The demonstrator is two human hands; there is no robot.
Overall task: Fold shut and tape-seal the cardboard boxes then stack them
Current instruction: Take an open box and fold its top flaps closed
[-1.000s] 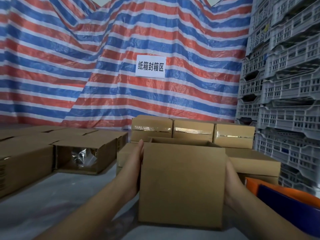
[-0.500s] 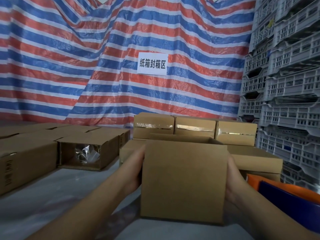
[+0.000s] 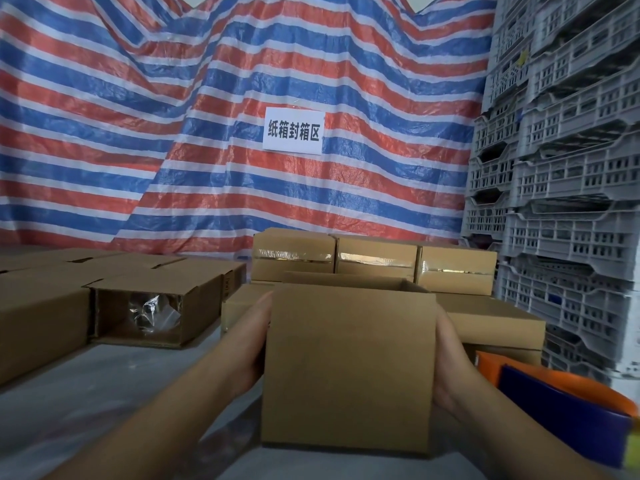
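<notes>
I hold a plain cardboard box (image 3: pixel 348 368) upright in front of me, its top open toward the far side. My left hand (image 3: pixel 251 344) presses flat on its left wall and my right hand (image 3: pixel 450 365) on its right wall. Behind it stands a row of three taped boxes (image 3: pixel 375 259) on a lower layer of sealed boxes (image 3: pixel 491 323). To the left lies an open box (image 3: pixel 152 306) on its side with crumpled clear plastic inside.
More unsealed boxes (image 3: pixel 38 313) fill the left edge. An orange and blue object (image 3: pixel 568 407) sits at lower right. Grey plastic crates (image 3: pixel 568 188) are stacked along the right. A striped tarp with a paper sign (image 3: pixel 293 131) hangs behind.
The box has stayed between my hands and risen slightly toward the stacked boxes; the view has tilted a little.
</notes>
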